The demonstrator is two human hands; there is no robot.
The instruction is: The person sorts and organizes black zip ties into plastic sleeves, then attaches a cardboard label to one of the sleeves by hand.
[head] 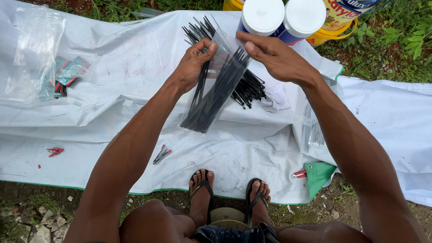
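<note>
Outdoors, white tarp (135, 67) over grass. Left hand (192, 63) and right hand (274, 56) pinching clear bag (216, 85) of black cable ties (211, 96) at mouth; loose ties (249, 87) beneath grip, tubs (283, 18) just beyond.

White tarp (135, 72) spread over grass and dirt, loose black cable ties (249, 85) heaped near its far edge, clear plastic bags (36, 40) at left, small red clips (55, 151) scattered along the near edge, white-lidded tubs (283, 18) behind.
</note>
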